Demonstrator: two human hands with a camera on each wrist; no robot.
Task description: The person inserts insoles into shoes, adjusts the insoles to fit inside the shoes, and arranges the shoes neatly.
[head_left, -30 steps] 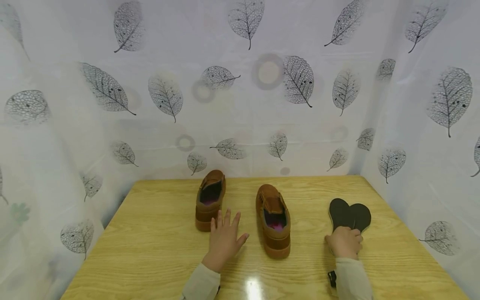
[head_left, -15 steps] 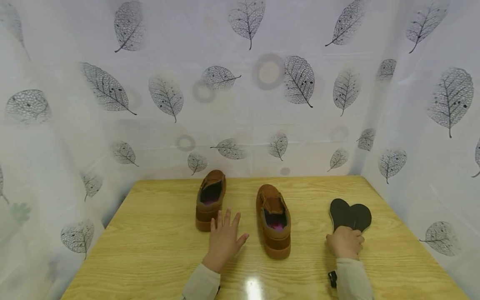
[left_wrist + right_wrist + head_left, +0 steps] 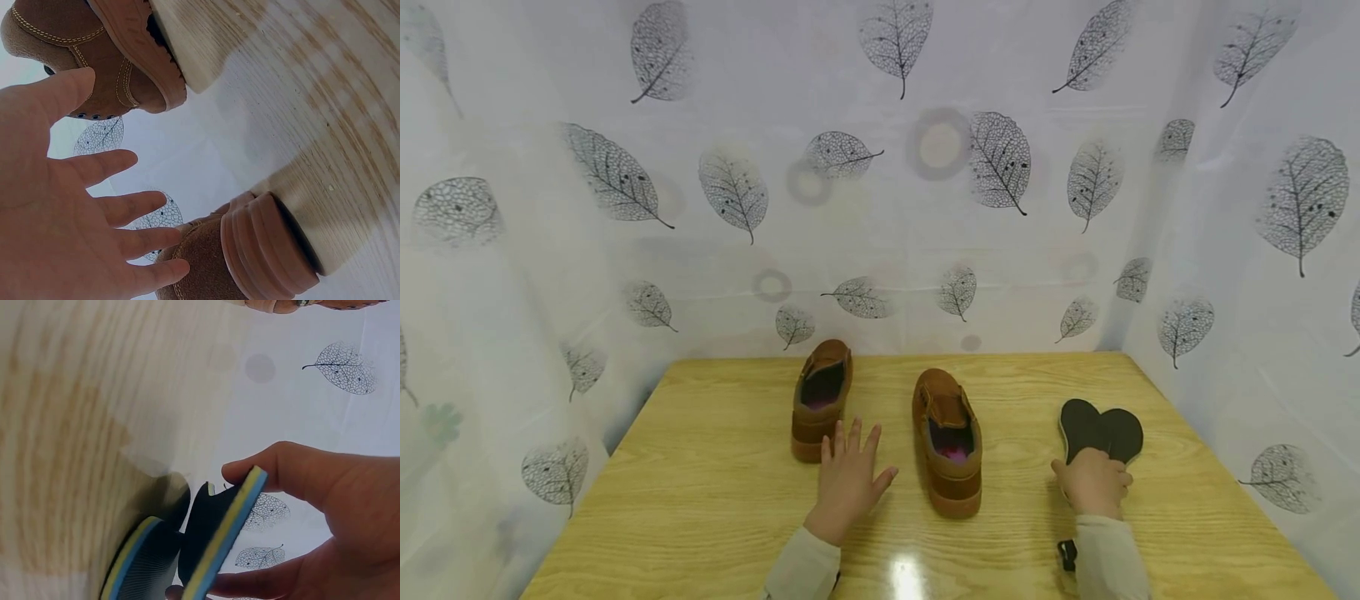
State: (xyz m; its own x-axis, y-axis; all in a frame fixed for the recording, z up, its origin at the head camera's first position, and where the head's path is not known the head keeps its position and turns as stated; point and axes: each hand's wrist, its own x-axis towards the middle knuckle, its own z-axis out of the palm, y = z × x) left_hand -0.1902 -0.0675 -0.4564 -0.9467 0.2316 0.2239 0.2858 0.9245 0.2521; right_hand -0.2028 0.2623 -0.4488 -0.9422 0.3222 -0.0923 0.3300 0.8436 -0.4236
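Note:
My right hand grips a pair of black foam soles at their near end. Seen from the head, their rounded far ends spread like a heart. In the right wrist view, one sole with a yellow and blue layered edge tilts up between thumb and fingers, and a ribbed second sole sits lower beside it. Between two brown slip-on shoes, my left hand spreads its straight fingers and holds nothing. Its fingertips overlap the heel of the left shoe; the right shoe stands beside its thumb.
A wooden table carries everything. Pale curtains printed with dark leaves enclose it at the back and both sides. A small black object shows beside the right sleeve. Light glares off the tabletop near the front.
My right hand has shifted slightly forward and to the right on the soles, with its fingers a little more spread. My left hand and both shoes stay where they were.

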